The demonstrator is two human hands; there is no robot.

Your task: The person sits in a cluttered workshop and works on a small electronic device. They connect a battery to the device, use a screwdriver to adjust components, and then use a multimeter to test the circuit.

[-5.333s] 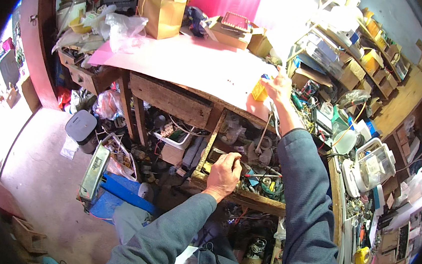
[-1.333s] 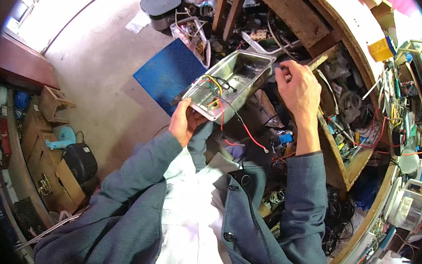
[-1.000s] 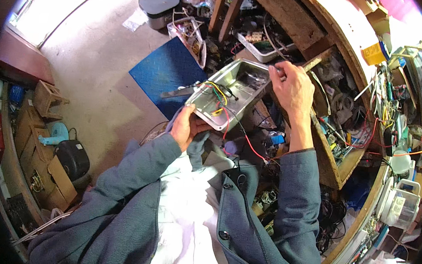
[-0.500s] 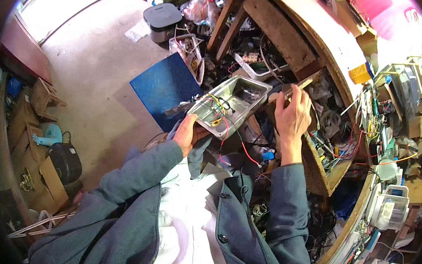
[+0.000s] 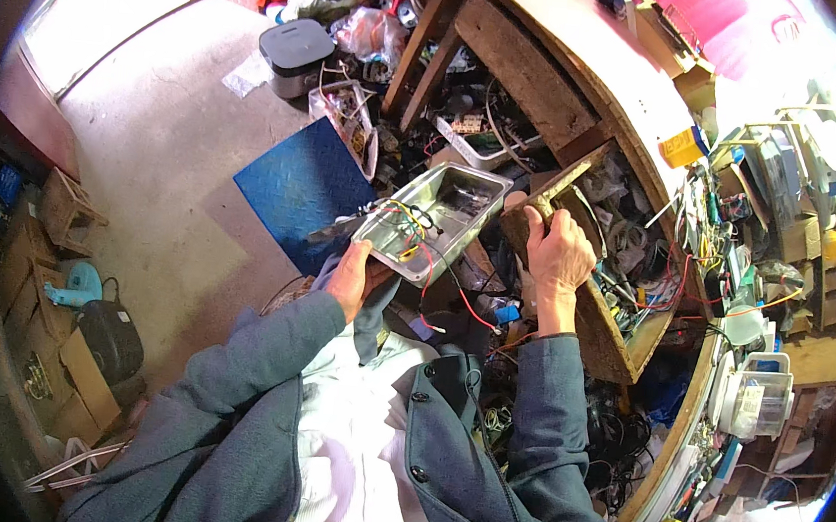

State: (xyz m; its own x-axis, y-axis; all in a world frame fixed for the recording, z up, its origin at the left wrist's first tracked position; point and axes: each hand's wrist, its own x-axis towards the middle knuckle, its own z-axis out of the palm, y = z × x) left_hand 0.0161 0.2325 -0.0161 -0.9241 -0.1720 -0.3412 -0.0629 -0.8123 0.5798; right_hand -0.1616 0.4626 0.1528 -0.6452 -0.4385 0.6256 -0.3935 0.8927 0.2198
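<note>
My left hand [image 5: 350,283] grips the near left corner of a shiny rectangular metal pan [image 5: 470,202], thumb on the rim and fingers underneath. Inside and over its near edge run several thin wires [image 5: 419,223], red, yellow, green and black. A red lead [image 5: 471,311] hangs down past the pan's near side. My right hand [image 5: 560,257] is at the edge of an open wooden drawer [image 5: 619,350], fingers curled over the board. The fingertips are partly hidden. Tools and loose parts fill the drawer.
A blue mat [image 5: 290,185] lies on the floor left of the pan. Beyond it stand a grey lidded appliance [image 5: 297,50] and a white bin [image 5: 368,147] of scraps. The cluttered workbench [image 5: 641,97] curves along the right. A wooden stool [image 5: 72,211] stands at left.
My right hand has come down from above onto the drawer's edge, its fingers closing over it. My left hand still holds the pan. The whole view has shifted slightly.
</note>
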